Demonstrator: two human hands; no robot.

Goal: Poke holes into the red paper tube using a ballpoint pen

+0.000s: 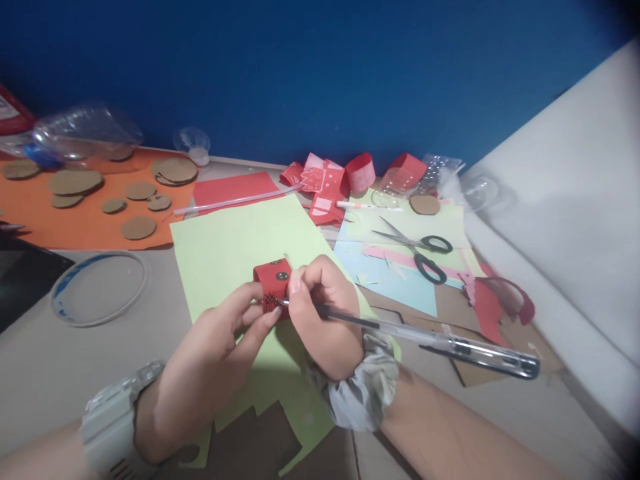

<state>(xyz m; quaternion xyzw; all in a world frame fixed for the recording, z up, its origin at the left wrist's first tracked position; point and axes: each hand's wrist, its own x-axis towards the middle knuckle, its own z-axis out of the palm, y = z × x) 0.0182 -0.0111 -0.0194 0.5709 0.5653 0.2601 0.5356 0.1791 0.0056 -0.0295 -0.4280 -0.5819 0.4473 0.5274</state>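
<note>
My left hand (215, 353) pinches a small red paper roll (271, 275) between thumb and fingers, above a pale green sheet (240, 233). Eye-like dots sit on the roll's upper part, with dark pen marks below them. A clear pen with black ink (450, 347) is gripped in my right hand (325, 313). Its tip meets the marked part of the roll, and its capped end points to the lower right. The sheet's near edge is cut away in irregular shapes.
Scissors (415, 248) lie apart on coloured paper at right, near red scraps (490, 310). Red paper pieces (325, 187) stand along the blue wall. At left are cardboard discs (140, 228) on orange paper, a plastic bottle (87, 133) and a tape ring (143, 287).
</note>
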